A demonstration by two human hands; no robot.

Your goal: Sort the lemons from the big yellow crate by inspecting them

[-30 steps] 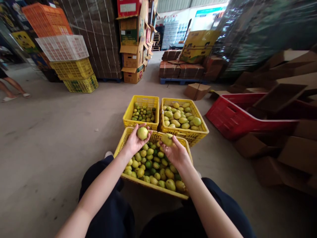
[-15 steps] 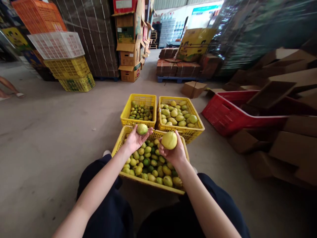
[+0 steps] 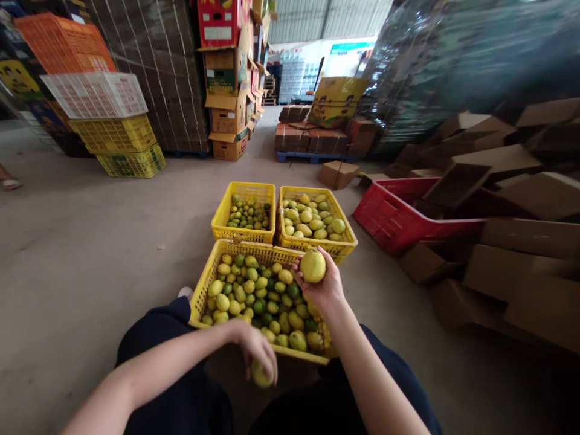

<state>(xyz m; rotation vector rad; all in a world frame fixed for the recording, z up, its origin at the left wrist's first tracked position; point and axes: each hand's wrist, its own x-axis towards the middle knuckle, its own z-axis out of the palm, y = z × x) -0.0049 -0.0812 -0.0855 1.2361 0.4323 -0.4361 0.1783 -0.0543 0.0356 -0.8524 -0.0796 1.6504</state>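
My right hand cups a large yellow lemon above the right side of the front yellow crate. Lower down, just past that crate's near edge, my left hand is turned palm down with its fingers around a smaller yellow-green lemon, slightly blurred. Many yellow and green lemons fill the front crate. Behind it stand two more yellow crates: the back left crate holds small greenish lemons, the back right crate bigger yellow ones.
A red crate with cardboard in it stands at right, beside heaped open cartons. Stacked crates and cartons rise at the back. A pallet of bundled cardboard lies beyond. A person's foot shows far left.
My left hand has swung down and toward me with its lemon, turning from palm up to palm down. The right hand still holds the large lemon. The view has shifted slightly.
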